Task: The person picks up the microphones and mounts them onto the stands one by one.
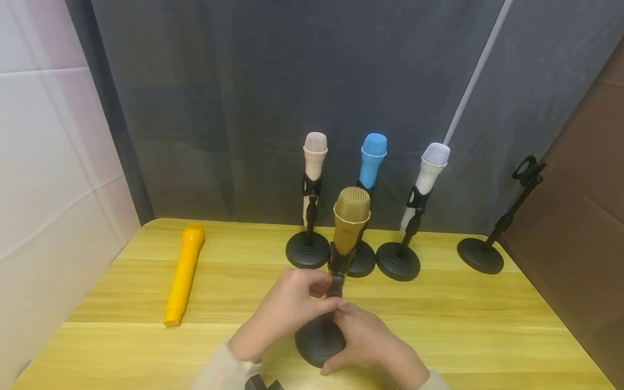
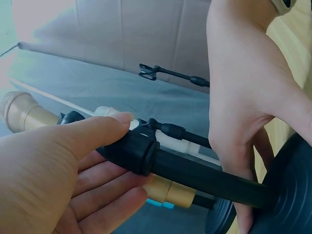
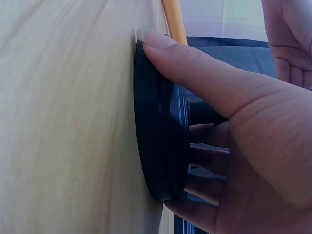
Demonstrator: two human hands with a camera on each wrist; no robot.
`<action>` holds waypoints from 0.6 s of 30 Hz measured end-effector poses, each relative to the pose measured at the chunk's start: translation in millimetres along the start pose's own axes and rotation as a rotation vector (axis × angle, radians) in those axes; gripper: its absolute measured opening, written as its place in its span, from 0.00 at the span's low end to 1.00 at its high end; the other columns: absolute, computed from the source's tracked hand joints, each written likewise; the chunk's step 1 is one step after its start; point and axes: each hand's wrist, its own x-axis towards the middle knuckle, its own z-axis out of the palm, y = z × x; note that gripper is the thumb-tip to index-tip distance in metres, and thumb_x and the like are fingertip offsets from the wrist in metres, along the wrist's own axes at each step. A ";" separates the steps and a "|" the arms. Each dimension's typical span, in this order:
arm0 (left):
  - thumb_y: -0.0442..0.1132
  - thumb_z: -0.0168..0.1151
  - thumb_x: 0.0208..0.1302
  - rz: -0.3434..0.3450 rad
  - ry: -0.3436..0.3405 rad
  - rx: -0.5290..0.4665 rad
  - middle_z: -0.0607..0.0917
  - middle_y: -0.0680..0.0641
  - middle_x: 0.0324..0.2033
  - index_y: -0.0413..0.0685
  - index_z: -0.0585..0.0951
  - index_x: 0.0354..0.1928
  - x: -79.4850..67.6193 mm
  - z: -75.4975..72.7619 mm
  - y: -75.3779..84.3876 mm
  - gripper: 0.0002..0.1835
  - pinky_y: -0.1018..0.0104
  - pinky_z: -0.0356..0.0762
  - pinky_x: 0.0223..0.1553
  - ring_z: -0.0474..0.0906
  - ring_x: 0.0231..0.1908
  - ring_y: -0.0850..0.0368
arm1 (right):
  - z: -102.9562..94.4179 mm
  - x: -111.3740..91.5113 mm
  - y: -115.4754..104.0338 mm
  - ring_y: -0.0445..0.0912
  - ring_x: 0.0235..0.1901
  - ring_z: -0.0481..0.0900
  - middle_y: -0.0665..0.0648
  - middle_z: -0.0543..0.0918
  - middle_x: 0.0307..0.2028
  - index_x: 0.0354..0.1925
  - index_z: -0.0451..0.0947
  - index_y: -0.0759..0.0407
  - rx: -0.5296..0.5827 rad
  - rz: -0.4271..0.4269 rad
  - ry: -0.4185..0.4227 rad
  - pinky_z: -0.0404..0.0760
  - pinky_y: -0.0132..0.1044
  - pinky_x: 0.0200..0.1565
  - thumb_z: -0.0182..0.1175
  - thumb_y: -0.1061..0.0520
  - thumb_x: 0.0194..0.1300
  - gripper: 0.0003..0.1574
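Observation:
A gold microphone [image 1: 352,210] sits upright in the clip of a black microphone stand [image 1: 319,342] near the front middle of the table. My left hand [image 1: 291,304] holds the stand's neck just under the clip. In the left wrist view its thumb lies over the black collar [image 2: 141,151], with the fingers curled beneath. Lower down, my right hand [image 1: 364,337] grips the round base [image 3: 161,126], thumb on the near edge and fingers around the far side. Whether the whole base touches the table, I cannot tell.
Behind stand a cream microphone [image 1: 316,154], a blue microphone [image 1: 373,157] and a white microphone [image 1: 431,168], each on a black stand. A bare stand [image 1: 481,254] is at the far right. A yellow microphone [image 1: 183,276] lies on the wooden table [image 1: 122,346] at left.

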 end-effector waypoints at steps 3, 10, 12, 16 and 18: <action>0.40 0.73 0.60 0.022 -0.036 -0.009 0.91 0.54 0.37 0.51 0.88 0.39 0.1 -0.5 0.9 0.06 0.67 0.86 0.44 0.88 0.38 0.62 | -0.3 -0.7 0.3 0.48 0.64 0.77 0.52 0.77 0.67 0.71 0.68 0.54 0.012 -0.001 -0.002 0.81 0.44 0.59 0.80 0.31 0.39 0.66; 0.42 0.75 0.58 -0.010 -0.023 -0.016 0.91 0.55 0.35 0.51 0.88 0.39 -0.1 1.6 1.6 0.08 0.67 0.85 0.44 0.87 0.37 0.65 | -1.8 -1.1 -0.1 0.46 0.63 0.78 0.50 0.78 0.65 0.70 0.69 0.52 0.052 0.010 -0.016 0.81 0.43 0.58 0.80 0.32 0.39 0.64; 0.43 0.77 0.55 -0.032 0.001 -0.013 0.90 0.56 0.33 0.52 0.87 0.37 -0.1 2.7 1.8 0.09 0.70 0.84 0.43 0.86 0.35 0.66 | -2.0 -1.0 -0.4 0.45 0.61 0.79 0.49 0.79 0.64 0.69 0.70 0.53 0.052 0.015 -0.019 0.81 0.42 0.57 0.80 0.32 0.39 0.63; 0.43 0.79 0.52 -0.048 0.039 -0.010 0.89 0.55 0.32 0.51 0.86 0.36 0.0 3.9 2.0 0.11 0.71 0.84 0.41 0.85 0.34 0.65 | -1.5 -0.7 -0.6 0.45 0.60 0.79 0.50 0.80 0.63 0.69 0.70 0.55 0.032 0.016 -0.016 0.82 0.41 0.56 0.80 0.31 0.39 0.64; 0.44 0.79 0.52 -0.049 0.044 -0.004 0.89 0.54 0.32 0.51 0.86 0.36 0.1 3.6 2.5 0.12 0.71 0.84 0.40 0.85 0.35 0.64 | -1.4 -0.8 -0.8 0.45 0.61 0.79 0.50 0.79 0.63 0.69 0.70 0.56 0.025 0.015 -0.013 0.81 0.41 0.57 0.80 0.31 0.39 0.64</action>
